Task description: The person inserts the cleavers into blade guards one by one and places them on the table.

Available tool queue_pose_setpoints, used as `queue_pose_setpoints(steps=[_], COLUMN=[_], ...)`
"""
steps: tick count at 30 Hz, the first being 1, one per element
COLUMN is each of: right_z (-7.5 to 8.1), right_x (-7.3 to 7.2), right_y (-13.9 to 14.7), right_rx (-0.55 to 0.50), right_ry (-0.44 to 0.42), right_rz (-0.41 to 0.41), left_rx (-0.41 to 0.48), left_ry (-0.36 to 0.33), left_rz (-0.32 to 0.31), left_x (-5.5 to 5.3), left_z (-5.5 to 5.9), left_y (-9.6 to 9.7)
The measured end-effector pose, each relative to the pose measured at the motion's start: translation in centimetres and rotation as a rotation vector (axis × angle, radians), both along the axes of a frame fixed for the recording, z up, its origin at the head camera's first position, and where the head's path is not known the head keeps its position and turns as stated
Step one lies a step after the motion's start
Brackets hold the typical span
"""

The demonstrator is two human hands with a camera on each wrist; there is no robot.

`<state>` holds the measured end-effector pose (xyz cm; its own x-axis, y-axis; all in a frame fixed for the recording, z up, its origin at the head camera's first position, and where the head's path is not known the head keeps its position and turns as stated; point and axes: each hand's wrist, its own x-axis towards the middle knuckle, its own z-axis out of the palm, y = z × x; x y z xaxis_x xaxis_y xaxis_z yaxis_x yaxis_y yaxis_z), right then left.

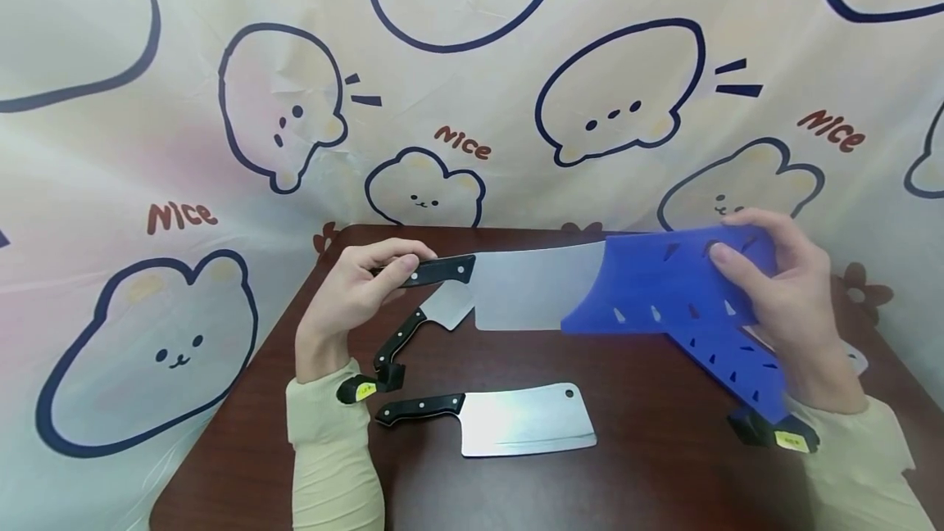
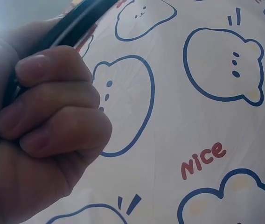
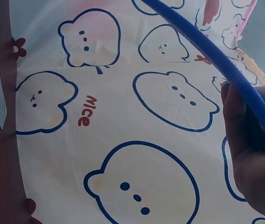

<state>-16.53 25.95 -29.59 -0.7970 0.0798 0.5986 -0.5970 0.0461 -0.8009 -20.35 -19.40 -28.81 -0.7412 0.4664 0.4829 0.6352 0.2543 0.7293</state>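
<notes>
In the head view, my left hand (image 1: 365,281) grips the black riveted handle (image 1: 441,270) of a broad-bladed kitchen knife (image 1: 538,285), raised above the table with its blade pointing right. The blade's far part is covered by a blue blade cover (image 1: 649,281) with teardrop-shaped cut-outs. My right hand (image 1: 792,301) pinches the cover's far end, thumb on the near face. The left wrist view shows curled fingers (image 2: 60,105) around the dark handle. In the right wrist view, the cover appears edge-on (image 3: 212,51). How far the blade runs inside is hidden.
On the brown table (image 1: 634,465), a cleaver (image 1: 527,420) lies in front. A smaller wide-bladed knife (image 1: 401,338) lies behind, its blade partly hidden by the raised one. Beneath my right hand is a second blue piece (image 1: 726,363) with cut-outs. A printed cloth (image 1: 501,105) hangs behind.
</notes>
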Motion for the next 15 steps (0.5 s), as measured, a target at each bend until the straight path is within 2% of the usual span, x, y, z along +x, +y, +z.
queue_pose_setpoints(steps=[3, 6, 10, 13, 15], right_z=[-0.1, -0.3, -0.8, -1.2, -1.3], right_x=[0.0, 0.0, 0.2, 0.3, 0.4], right_y=[-0.1, -0.7, -2.7, -3.9, -4.1], right_rx=[-0.005, 0.003, 0.115, 0.186, 0.187], right_ry=[0.001, -0.029, -0.105, -0.138, -0.145], right_rz=[0.012, 0.036, 0.003, -0.049, -0.062], left_rx=[0.002, -0.006, -0.068, -0.099, -0.101], left_ry=[-0.003, 0.003, -0.002, -0.009, -0.01], left_rz=[0.001, -0.051, -0.119, -0.114, -0.099], left_x=[0.1, 0.0, -0.3, -0.4, -0.5], left_z=[0.0, 0.0, -0.1, -0.3, -0.4], left_y=[0.0, 0.7, 2.9, 4.2, 4.6])
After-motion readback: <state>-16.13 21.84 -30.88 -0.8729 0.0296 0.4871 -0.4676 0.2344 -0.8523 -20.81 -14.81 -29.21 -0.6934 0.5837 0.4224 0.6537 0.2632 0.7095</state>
